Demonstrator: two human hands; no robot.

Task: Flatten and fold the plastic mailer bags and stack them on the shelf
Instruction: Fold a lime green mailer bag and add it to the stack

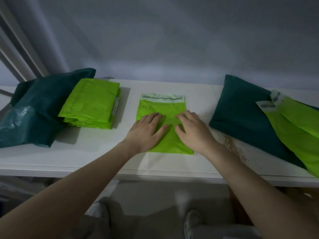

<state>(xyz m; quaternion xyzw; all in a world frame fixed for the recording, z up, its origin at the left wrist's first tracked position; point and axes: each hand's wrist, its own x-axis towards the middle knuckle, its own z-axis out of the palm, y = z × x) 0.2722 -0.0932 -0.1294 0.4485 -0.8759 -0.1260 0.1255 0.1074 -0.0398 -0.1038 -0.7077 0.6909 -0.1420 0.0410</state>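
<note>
A white shelf [96,152] spans the view under a pale wall. Dark teal mailer bags lie at its far left [29,114] and right [241,114], with loose lime bags [296,131] draped over the right one. A stack of folded lime mailers [91,102] sits left of centre. In the middle lies a flat lime mailer bag [162,107], adhesive flap away from the person. The left hand [146,130] and right hand [191,130] press on it, fingers straight, gripping nothing.

Bare white shelf [198,94] strips flank the lime mailer bag [165,107]. Left strip bounded by stack of folded lime mailers [91,102], dark teal bags [34,107] beyond it. Right strip bounded by teal mailer [241,109] carrying loose lime mailers [296,128]. Front edge open; wall [172,40] closes the rear.
</note>
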